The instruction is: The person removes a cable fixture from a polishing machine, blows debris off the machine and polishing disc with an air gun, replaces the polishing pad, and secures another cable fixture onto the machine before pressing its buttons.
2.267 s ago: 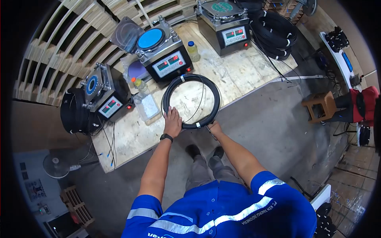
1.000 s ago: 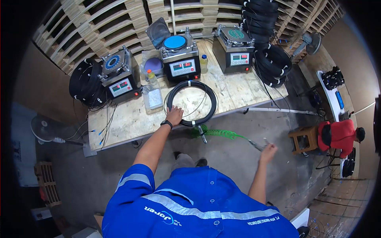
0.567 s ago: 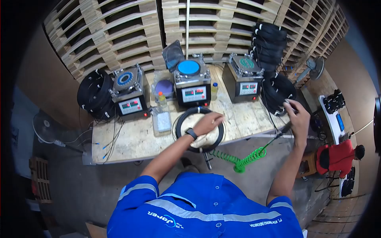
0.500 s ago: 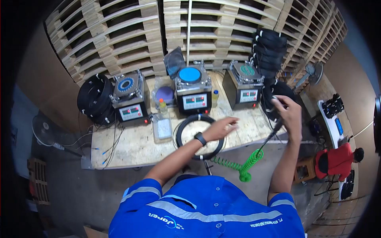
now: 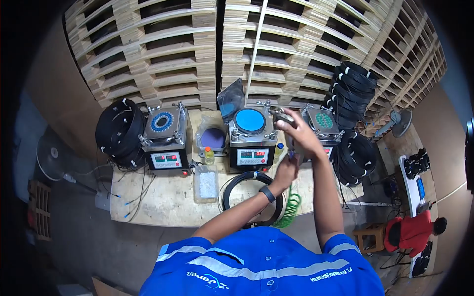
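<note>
My right hand point(image 5: 301, 135) is raised beside the right of the middle polishing machine point(image 5: 249, 153), which has a round blue pad point(image 5: 250, 121) on top. Its fingers are wrapped round a dark metallic tool, apparently an air blow gun point(image 5: 281, 117), partly hidden by the hand. Just below, my left hand point(image 5: 285, 175), with a watch on the wrist, is closed in front of the machine's right corner. Whatever it grips is blurred and mostly hidden. A green coiled hose point(image 5: 290, 209) hangs below the hands, next to a black cable coil point(image 5: 236, 186) on the table.
Similar machines stand at left point(image 5: 165, 140) and right point(image 5: 323, 123). A clear tub of white material point(image 5: 205, 183), a yellow bottle with red cap point(image 5: 209, 157) and cable stacks point(image 5: 121, 130) share the wooden table point(image 5: 158, 209). Pallets rise behind; a person in red point(image 5: 412, 233) is at right.
My right hand has moved left and up beside the middle machine. My left hand has shifted right and closed. The green hose has swung left, and the view has shifted.
</note>
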Demonstrator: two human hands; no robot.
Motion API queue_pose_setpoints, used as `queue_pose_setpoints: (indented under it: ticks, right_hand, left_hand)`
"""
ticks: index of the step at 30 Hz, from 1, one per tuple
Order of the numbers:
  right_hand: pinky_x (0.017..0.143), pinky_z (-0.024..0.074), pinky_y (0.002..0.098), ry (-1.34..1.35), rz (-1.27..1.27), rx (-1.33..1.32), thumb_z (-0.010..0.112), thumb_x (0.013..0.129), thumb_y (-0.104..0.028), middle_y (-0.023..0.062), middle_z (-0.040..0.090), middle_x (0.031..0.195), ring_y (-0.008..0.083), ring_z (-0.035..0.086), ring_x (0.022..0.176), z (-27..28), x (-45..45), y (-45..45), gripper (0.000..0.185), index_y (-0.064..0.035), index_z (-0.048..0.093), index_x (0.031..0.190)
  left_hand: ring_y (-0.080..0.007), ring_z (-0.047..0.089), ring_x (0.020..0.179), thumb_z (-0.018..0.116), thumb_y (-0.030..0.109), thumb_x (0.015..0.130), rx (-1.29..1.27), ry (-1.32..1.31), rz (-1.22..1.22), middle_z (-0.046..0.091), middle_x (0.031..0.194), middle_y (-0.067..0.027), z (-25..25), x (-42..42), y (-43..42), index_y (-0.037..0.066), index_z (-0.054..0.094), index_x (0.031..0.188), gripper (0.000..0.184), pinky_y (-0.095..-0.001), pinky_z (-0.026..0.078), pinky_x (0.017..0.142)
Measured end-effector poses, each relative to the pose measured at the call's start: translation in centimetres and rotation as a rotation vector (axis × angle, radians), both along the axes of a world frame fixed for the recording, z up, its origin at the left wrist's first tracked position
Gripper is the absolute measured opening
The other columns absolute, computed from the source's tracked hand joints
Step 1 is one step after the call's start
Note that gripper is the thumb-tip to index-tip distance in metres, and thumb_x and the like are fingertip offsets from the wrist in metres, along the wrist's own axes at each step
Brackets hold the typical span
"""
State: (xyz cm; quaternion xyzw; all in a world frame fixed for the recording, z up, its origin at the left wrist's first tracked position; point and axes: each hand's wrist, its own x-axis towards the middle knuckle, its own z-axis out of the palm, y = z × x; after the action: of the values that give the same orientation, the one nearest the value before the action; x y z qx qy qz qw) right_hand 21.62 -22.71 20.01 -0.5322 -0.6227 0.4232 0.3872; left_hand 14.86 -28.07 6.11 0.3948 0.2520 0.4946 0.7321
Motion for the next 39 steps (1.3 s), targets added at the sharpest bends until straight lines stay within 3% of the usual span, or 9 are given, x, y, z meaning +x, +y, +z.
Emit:
queue_pose_setpoints:
  ticks: [5, 6, 8, 10, 13, 14, 18, 22, 39]
  right_hand:
    - [0.056, 0.0433, 0.0238, 0.304, -0.034, -0.253, 0.062, 0.096, -0.026, -0.0018, 0.056, 0.079, 0.0071, 0.053, 0.067, -6.8, -0.4, 1.3, 0.031, -0.0080, 0.057, 0.121]
    - [0.053, 0.0422, 0.0240, 0.336, -0.007, -0.262, 0.061, 0.096, -0.023, -0.0026, 0.054, 0.076, 0.0072, 0.051, 0.064, -7.8, 0.4, 1.5, 0.027, -0.0085, 0.056, 0.119]
    - [0.048, 0.0398, 0.0248, 0.377, 0.015, -0.294, 0.060, 0.096, -0.016, -0.0039, 0.050, 0.068, 0.0072, 0.050, 0.057, -9.9, 2.2, 1.6, 0.022, -0.0086, 0.055, 0.115]
    - [0.045, 0.0365, 0.0243, 0.206, -0.062, -0.210, 0.059, 0.095, -0.014, -0.0044, 0.047, 0.066, 0.0056, 0.047, 0.055, -10.6, 2.6, 1.3, 0.025, -0.0084, 0.057, 0.120]
    - [0.078, 0.0515, 0.0371, -0.009, -0.018, -0.087, 0.063, 0.093, -0.021, 0.0134, 0.067, 0.097, 0.0223, 0.065, 0.089, -14.9, 2.0, 3.0, 0.034, -0.0038, 0.055, 0.122]
    - [0.095, 0.0462, 0.0403, -0.053, 0.014, 0.053, 0.065, 0.092, -0.025, 0.0218, 0.065, 0.116, 0.0306, 0.062, 0.109, -16.0, 1.4, 3.5, 0.040, -0.0014, 0.054, 0.122]
    - [0.092, 0.0476, 0.0430, -0.142, 0.041, 0.133, 0.063, 0.090, -0.021, 0.0266, 0.062, 0.111, 0.0443, 0.059, 0.108, -15.3, -1.7, 4.2, 0.039, -0.0011, 0.052, 0.123]
    - [0.089, 0.0480, 0.0452, -0.153, 0.029, 0.150, 0.063, 0.091, -0.020, 0.0276, 0.063, 0.109, 0.0446, 0.060, 0.107, -16.1, -2.6, 5.5, 0.039, 0.0000, 0.051, 0.121]
    - [0.087, 0.0482, 0.0488, -0.273, -0.176, 0.023, 0.062, 0.092, -0.020, 0.0294, 0.064, 0.106, 0.0478, 0.061, 0.103, -15.7, -2.0, 7.4, 0.039, -0.0038, 0.045, 0.123]
  left_hand:
    - [-0.0071, 0.034, 0.045, 0.050, 0.026, 0.099, -0.022, -0.042, -0.186, 0.035, 0.060, 0.0051, -2.1, -2.4, 2.1, 0.011, 0.039, 0.080, 0.026, -0.0234, 0.030, 0.043]
    - [-0.0092, 0.043, 0.047, 0.052, 0.024, 0.098, 0.085, 0.067, -0.235, 0.046, 0.062, 0.0020, -4.0, -2.9, 2.8, 0.009, 0.043, 0.078, 0.027, -0.0251, 0.036, 0.045]
    - [-0.0227, 0.064, 0.069, 0.054, 0.023, 0.094, 0.549, 0.748, -0.176, 0.067, 0.079, -0.0126, -4.9, -5.5, 4.3, -0.001, 0.059, 0.087, 0.026, -0.0370, 0.051, 0.067]
    - [-0.0380, 0.064, 0.084, 0.063, 0.024, 0.082, 0.800, 1.178, -0.074, 0.067, 0.087, -0.0196, -1.9, -9.0, 5.1, 0.000, 0.066, 0.082, 0.024, -0.0461, 0.050, 0.077]
    - [-0.0387, 0.061, 0.087, 0.066, 0.015, 0.074, 1.026, 1.371, 0.317, 0.064, 0.086, -0.0189, -1.0, -11.9, 10.3, 0.000, 0.065, 0.081, 0.016, -0.0463, 0.049, 0.080]
    - [-0.0384, 0.061, 0.088, 0.067, 0.017, 0.076, 1.027, 1.384, 0.435, 0.064, 0.089, -0.0192, -0.9, -12.3, 12.2, 0.000, 0.065, 0.085, 0.019, -0.0466, 0.049, 0.081]
    - [-0.0394, 0.057, 0.111, 0.071, 0.028, 0.081, 0.492, 1.468, 0.567, 0.060, 0.118, -0.0251, -5.8, -13.9, 20.3, -0.003, 0.060, 0.121, 0.052, -0.0448, 0.046, 0.098]
    - [-0.0391, 0.055, 0.116, 0.071, 0.028, 0.082, 0.440, 1.381, 0.634, 0.059, 0.119, -0.0253, -8.7, -13.1, 21.9, -0.003, 0.054, 0.133, 0.062, -0.0447, 0.044, 0.099]
    - [-0.0377, 0.054, 0.120, 0.076, 0.036, 0.080, 0.453, 1.382, 0.606, 0.057, 0.128, -0.0246, -7.4, -12.9, 20.6, -0.007, 0.051, 0.132, 0.072, -0.0410, 0.043, 0.103]
